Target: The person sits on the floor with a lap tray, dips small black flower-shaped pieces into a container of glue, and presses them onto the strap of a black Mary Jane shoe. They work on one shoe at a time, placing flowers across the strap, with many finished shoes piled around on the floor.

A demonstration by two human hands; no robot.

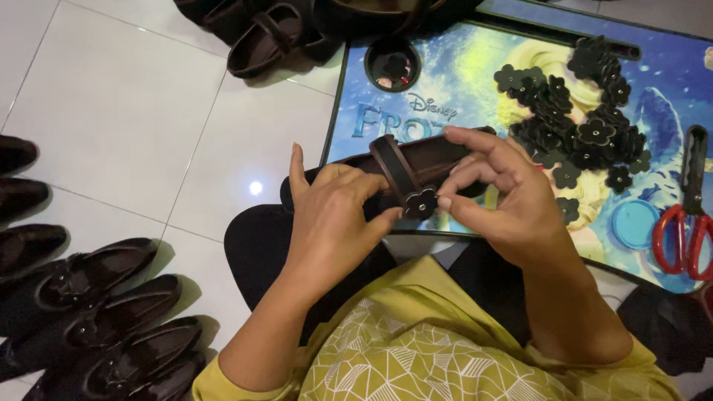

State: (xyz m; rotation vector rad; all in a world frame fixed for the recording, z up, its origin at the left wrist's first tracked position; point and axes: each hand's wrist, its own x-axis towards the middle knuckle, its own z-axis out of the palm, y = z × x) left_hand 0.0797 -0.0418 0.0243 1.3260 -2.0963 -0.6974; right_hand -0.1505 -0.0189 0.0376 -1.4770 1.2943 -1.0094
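1. The left hand (334, 215) wraps closed around the dark brown shoe (416, 160) at frame centre, over the tabletop (445, 82) edge.
2. The right hand (497, 189) pinches the flower piece (420, 202) on the strap.
3. Loose flower pieces (587, 122) and red scissors (687, 223) lie to the right.

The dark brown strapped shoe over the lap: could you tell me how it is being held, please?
The left hand grips the dark brown strapped shoe by its body, while the right hand pinches the small dark flower ornament on its strap.
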